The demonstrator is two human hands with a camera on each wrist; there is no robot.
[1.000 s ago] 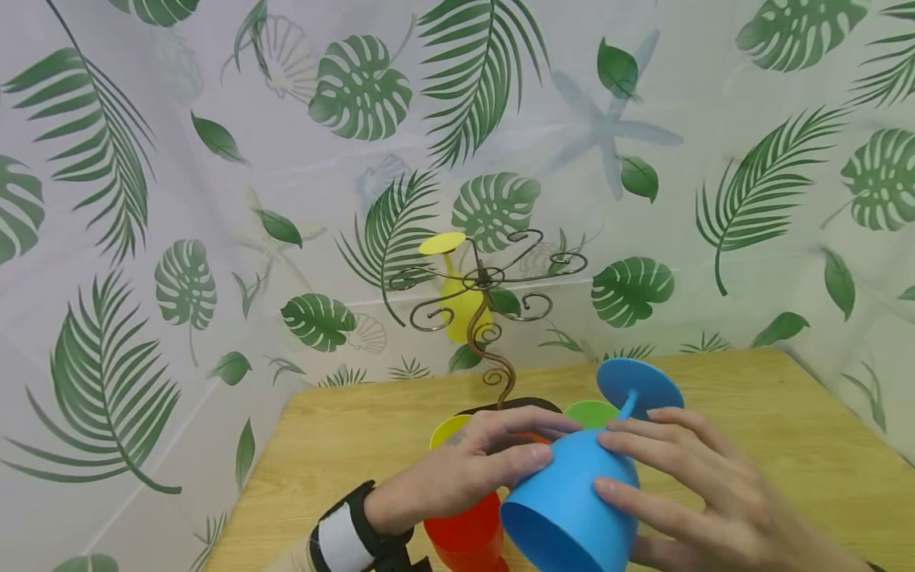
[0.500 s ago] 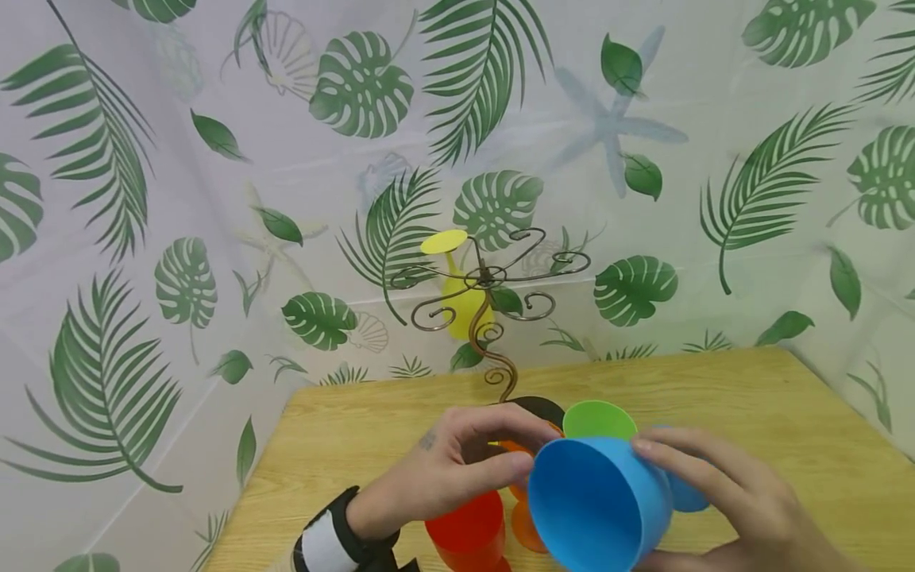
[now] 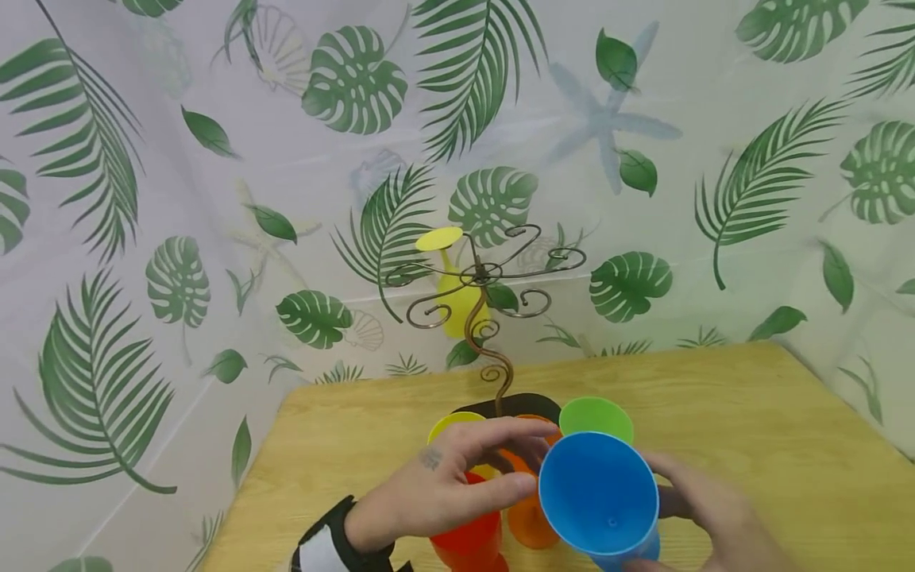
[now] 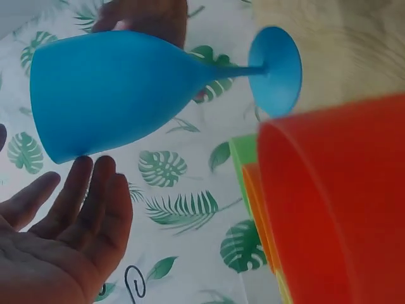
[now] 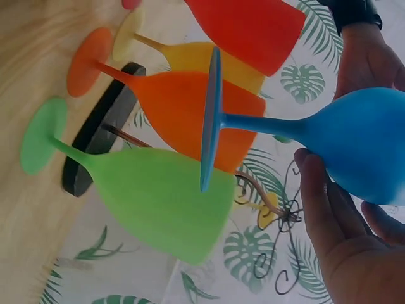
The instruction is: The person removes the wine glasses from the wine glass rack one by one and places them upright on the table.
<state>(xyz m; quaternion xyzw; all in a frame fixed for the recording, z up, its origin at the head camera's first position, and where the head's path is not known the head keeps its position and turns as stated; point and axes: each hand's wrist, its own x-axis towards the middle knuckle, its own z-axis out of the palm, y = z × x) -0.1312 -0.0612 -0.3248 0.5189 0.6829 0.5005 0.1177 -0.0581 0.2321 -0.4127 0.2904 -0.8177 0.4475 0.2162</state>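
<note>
My right hand [image 3: 722, 508] grips a blue plastic wine goblet [image 3: 600, 492] by its bowl, low over the front of the table. The bowl's mouth faces up and toward me, so its inside shows in the head view. In the right wrist view the stem and round foot [image 5: 212, 120] are free, and the right fingers [image 5: 323, 202] curve against the bowl. My left hand [image 3: 457, 481] reaches in from the other side with fingers relaxed and parted, fingertips right at the goblet's rim, as the left wrist view also shows [image 4: 114, 88].
Upright goblets stand close together on the wooden table [image 3: 329, 445]: red [image 3: 468, 528], orange [image 3: 532, 516], yellow [image 3: 453, 421] and green [image 3: 596, 417]. Behind them rises a curled wire stand [image 3: 479, 334] on a black base [image 3: 536, 405], with a yellow goblet [image 3: 461, 306] hanging upside down. Leaf-print cloth [image 3: 643, 230] backs the table.
The blue goblet has turned from tipped over, foot up and mouth down, to mouth up. My right hand has swung lower with it; the left fingers have loosened from the bowl.
</note>
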